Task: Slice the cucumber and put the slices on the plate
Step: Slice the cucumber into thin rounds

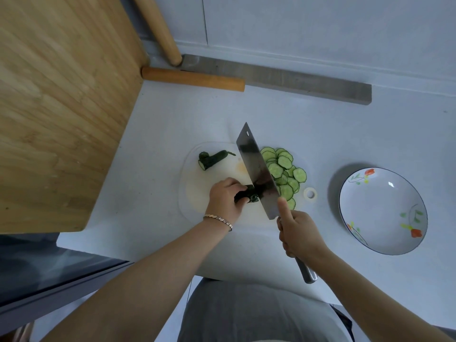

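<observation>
Left hand (225, 198) grips the cucumber (249, 193), its long axis crossing the cleaver (257, 174) clamped in the right hand (297, 233).

Two bare forearms reach forward from the bottom of the frame, the left from the lower left corner, the right from the lower right, converging toward the middle. The left hand (225, 198), back turned up, curls its fingers and thumb round a short cucumber piece (248, 193); a metal bracelet (218, 219) circles the left wrist. The right hand (299, 233) wraps three or four fingers about the handle of a cleaver (256, 169), its thumb stretched straight along the flat of the blade. The hands sit near each other without touching.
</observation>
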`<state>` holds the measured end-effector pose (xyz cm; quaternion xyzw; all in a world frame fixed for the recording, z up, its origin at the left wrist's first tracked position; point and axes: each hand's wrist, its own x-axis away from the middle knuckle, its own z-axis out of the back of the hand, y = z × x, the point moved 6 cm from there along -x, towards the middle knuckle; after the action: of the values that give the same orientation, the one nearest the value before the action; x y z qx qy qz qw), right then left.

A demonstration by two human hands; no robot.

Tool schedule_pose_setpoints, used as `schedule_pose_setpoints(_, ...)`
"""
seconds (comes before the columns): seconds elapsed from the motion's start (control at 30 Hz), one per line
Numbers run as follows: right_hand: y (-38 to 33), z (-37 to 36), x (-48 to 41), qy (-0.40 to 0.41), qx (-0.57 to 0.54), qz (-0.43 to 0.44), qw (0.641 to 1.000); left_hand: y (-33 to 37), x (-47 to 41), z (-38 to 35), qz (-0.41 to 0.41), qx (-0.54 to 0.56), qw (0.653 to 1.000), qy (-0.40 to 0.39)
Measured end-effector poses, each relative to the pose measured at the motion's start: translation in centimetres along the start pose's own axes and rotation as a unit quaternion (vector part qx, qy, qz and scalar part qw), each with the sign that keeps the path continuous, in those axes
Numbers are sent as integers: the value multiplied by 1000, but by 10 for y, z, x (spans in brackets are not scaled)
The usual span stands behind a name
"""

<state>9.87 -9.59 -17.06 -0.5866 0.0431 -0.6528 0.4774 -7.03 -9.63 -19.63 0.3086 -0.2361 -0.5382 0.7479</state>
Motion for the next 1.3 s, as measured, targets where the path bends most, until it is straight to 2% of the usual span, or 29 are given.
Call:
schedule_pose_setpoints(0.27, 6, -6, -4, 16, 74, 23, 997, -3, -1, -4, -13, -2, 1000, 5)
schedule_pose_setpoints(0.47, 9, -22, -19, 20, 67, 12, 997, -2, -3, -2, -35, -16, 999, -6)
schedule_pose_setpoints(0.63, 12, -15, -19, 14, -10, -27, 999, -15, 7, -1, 50, -71, 996, -17)
schedule_pose_setpoints(0.77, 7, -3, -10, 3, -31, -23, 999, -13, 7, -3, 43, -6, 999, 3)
schedule_pose_setpoints(0.93, -1, 0, 2, -4, -32, 1, 999, -13, 6, -3, 28, -4, 999, 15)
schedule_pose_setpoints(1.3, 3, -9, 1, 31, 68, 36, 997, -9, 9, -2, 12, -24, 999, 25)
